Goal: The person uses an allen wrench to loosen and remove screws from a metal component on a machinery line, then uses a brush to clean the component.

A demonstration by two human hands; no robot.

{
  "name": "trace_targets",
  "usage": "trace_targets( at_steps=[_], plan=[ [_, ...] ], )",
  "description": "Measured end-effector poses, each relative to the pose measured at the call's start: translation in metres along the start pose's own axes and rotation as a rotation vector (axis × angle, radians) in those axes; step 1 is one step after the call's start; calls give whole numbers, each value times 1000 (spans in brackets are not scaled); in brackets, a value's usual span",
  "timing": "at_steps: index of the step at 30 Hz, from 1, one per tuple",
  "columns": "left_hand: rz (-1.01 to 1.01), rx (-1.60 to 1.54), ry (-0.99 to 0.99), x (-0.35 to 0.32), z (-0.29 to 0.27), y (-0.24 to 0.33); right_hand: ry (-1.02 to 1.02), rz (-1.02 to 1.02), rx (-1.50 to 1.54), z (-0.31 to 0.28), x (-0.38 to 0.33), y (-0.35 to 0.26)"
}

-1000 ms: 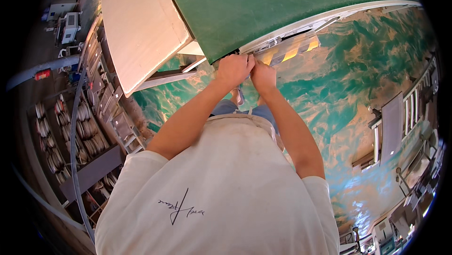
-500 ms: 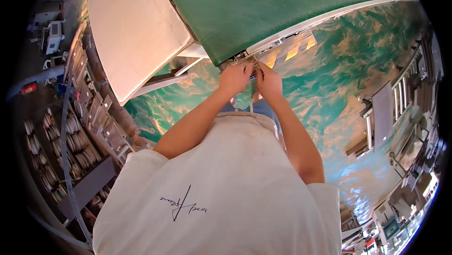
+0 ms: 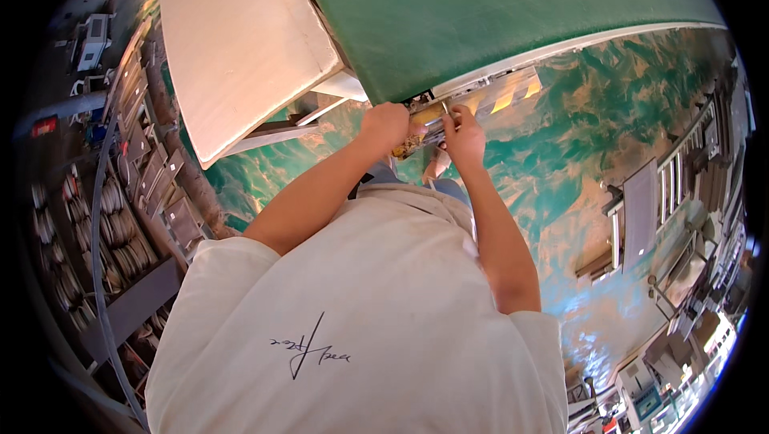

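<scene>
Both of my hands are at the front edge of a green-topped table (image 3: pixel 513 18), by its left corner. My left hand (image 3: pixel 385 125) is closed at the left end of a metal mechanism (image 3: pixel 428 116) with yellowish parts; what its fingers grip is hidden. My right hand (image 3: pixel 465 138), a little apart to the right, has thumb and fingertips pinched together. A thin, light-coloured piece shows by those fingertips, too small to name. Right of the hands, a flat guard with yellow and dark stripes (image 3: pixel 513 91) runs along under the table edge.
A pale-topped side table (image 3: pixel 248 42) adjoins the green one on the left. Racks with several stacked rolls or discs (image 3: pixel 108 226) stand farther left, behind a curved rail (image 3: pixel 98 250). The floor (image 3: pixel 553 138) is mottled green and tan. Frames and a grey panel (image 3: pixel 641 214) lie to the right.
My hands have moved apart: the left has shifted left, the right slightly right and down. More of the metal mechanism shows between them. The whole view has shifted slightly.
</scene>
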State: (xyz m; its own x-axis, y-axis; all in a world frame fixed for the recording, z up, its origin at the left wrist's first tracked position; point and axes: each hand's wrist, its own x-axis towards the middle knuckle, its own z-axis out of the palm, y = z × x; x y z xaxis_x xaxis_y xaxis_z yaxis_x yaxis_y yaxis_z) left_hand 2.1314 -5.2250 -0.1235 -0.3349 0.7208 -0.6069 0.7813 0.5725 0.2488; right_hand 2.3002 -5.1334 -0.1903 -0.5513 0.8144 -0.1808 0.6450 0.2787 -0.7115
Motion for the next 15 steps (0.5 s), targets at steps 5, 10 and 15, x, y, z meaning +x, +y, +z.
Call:
trace_targets(
  at_steps=[5, 10, 15],
  plan=[
    [71, 33, 173, -4, 30, 3, -52, 17, 85, 7, 22, 12],
    [47, 8, 221, -9, 42, 12, -146, 95, 180, 10, 39, 25],
    [-7, -40, 308, -17, 45, 12, -317, 343, 510, -11, 35, 18]
  ],
)
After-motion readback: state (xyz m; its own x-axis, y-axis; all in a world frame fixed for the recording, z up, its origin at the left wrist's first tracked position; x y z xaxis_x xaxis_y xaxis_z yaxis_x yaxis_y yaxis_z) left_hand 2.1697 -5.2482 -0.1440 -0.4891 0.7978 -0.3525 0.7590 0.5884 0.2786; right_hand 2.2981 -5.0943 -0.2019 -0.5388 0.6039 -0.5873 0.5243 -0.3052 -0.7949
